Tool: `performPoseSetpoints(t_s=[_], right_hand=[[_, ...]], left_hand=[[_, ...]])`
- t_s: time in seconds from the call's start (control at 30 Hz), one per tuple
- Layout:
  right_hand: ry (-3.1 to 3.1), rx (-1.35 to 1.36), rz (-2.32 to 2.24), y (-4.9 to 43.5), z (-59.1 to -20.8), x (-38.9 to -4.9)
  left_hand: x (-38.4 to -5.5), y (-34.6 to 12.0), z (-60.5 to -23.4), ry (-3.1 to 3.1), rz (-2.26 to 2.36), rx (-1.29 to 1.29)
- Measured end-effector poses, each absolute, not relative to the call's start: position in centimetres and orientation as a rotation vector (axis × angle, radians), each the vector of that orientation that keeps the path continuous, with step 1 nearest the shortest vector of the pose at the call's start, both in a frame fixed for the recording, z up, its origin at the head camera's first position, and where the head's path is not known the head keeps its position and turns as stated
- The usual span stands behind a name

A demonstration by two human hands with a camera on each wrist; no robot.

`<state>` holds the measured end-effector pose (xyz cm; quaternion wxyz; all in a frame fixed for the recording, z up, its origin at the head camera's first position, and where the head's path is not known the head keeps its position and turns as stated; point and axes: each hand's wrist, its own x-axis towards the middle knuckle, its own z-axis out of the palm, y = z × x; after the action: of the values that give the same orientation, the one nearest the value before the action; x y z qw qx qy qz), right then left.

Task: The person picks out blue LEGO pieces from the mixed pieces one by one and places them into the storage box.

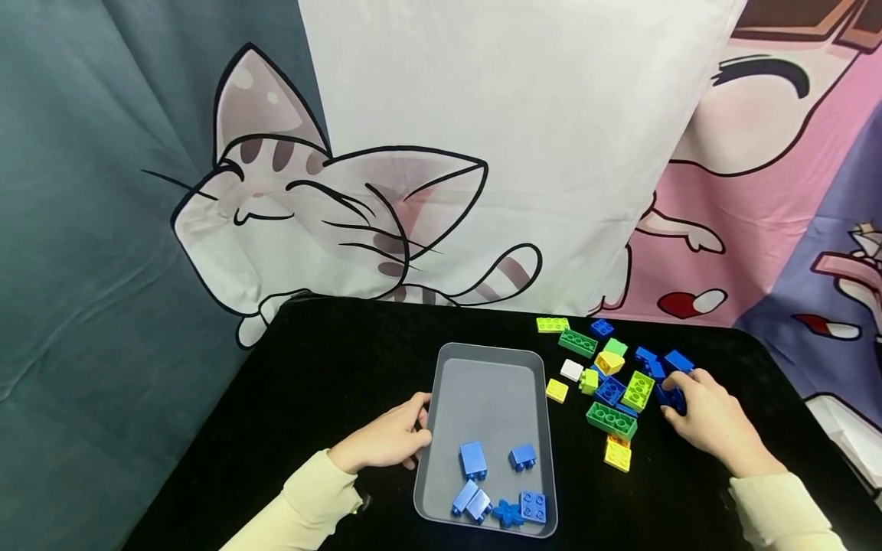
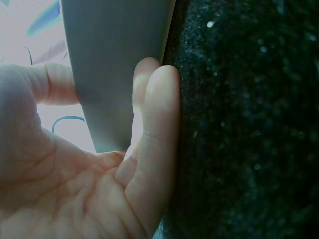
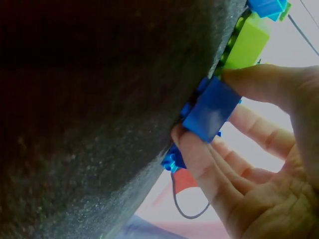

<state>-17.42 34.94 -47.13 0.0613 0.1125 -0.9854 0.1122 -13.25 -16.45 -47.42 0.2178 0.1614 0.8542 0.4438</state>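
Observation:
A grey tray (image 1: 491, 398) lies on the black table, with several blue bricks (image 1: 473, 460) and a blue star-shaped piece (image 1: 508, 513) near its front end. My left hand (image 1: 393, 436) holds the tray's left side. In the left wrist view the thumb and fingers of that hand (image 2: 99, 174) are on either side of the tray wall (image 2: 117, 59). Right of the pile, my right hand (image 1: 710, 417) pinches a blue brick (image 3: 212, 109) between thumb and fingers, low at the table surface. A lime brick (image 3: 246, 42) stands just beyond it.
Right of the tray is a loose pile with green bricks (image 1: 611, 421), lime bricks (image 1: 638, 391), yellow bricks (image 1: 617, 454), a white brick (image 1: 571, 370) and more blue bricks (image 1: 678, 360). A printed cat curtain (image 1: 413, 92) hangs behind the table's back edge.

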Motion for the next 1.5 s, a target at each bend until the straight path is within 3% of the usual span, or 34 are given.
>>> performPoseSetpoints(t_s=[0.4,0.93,1.5], right_hand=[[-2.837,0.313,0.346,33.3,-45.4,-14.8],[-2.678,0.623,0.504,22.9,-42.6,-10.7],[-2.728,0.947,0.753,15.5,-43.7,-7.6]], left_hand=[[-13.5,-16.5,-47.7,2.362,1.227,0.456],[-13.3,-16.5,-47.7,2.367,1.233,0.450],[-13.3,-16.5,-47.7,2.381,1.222,0.452]])
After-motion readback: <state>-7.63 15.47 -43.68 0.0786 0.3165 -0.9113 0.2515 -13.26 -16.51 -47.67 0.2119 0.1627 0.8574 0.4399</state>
